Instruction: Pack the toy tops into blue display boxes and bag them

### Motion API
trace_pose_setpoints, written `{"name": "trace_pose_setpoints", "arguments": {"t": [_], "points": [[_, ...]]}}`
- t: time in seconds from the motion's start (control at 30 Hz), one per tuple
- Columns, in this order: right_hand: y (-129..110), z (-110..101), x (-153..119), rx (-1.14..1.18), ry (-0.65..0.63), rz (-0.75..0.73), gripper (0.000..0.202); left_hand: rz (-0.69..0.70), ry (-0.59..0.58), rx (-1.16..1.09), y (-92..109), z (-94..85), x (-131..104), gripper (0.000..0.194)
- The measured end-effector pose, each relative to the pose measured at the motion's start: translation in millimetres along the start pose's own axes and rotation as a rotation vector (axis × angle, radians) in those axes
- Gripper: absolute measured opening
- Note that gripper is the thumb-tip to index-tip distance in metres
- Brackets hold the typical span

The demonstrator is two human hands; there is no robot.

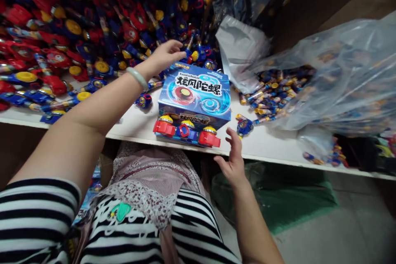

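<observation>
Striped shirt (133, 239) and floral apron (154, 173) lie nearest, below a blue printed box (194, 90) on the white worktop (272, 144). Three red and blue toys (186, 131) with yellow tops stand in a row along the box's near side. The left hand (168, 55), fingers and thumb slightly parted, hovers near the box's far left corner; the right hand (232, 159), spread wide, is near its front right corner. Left of the box is a heap of toys (74, 29); to its right, small colorful tubes (278, 95) beside clear plastic (340, 78).
</observation>
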State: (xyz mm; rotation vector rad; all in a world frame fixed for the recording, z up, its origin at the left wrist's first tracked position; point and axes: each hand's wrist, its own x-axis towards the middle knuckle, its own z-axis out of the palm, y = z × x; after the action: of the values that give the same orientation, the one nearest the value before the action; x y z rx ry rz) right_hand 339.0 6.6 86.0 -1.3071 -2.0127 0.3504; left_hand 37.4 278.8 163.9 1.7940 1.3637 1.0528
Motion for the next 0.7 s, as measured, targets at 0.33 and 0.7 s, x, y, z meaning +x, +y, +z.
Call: {"name": "trace_pose_setpoints", "arguments": {"t": [0.33, 0.7], "points": [[36, 55, -19, -0.319, -0.069, 0.158, 0.04, -0.418, -0.423, -0.847, -45, 16.4, -1, 0.065], [62, 13, 2, -0.099, 0.061, 0.336, 0.029, -0.236, -0.154, -0.999, 20, -33.1, -56, 0.05]]}}
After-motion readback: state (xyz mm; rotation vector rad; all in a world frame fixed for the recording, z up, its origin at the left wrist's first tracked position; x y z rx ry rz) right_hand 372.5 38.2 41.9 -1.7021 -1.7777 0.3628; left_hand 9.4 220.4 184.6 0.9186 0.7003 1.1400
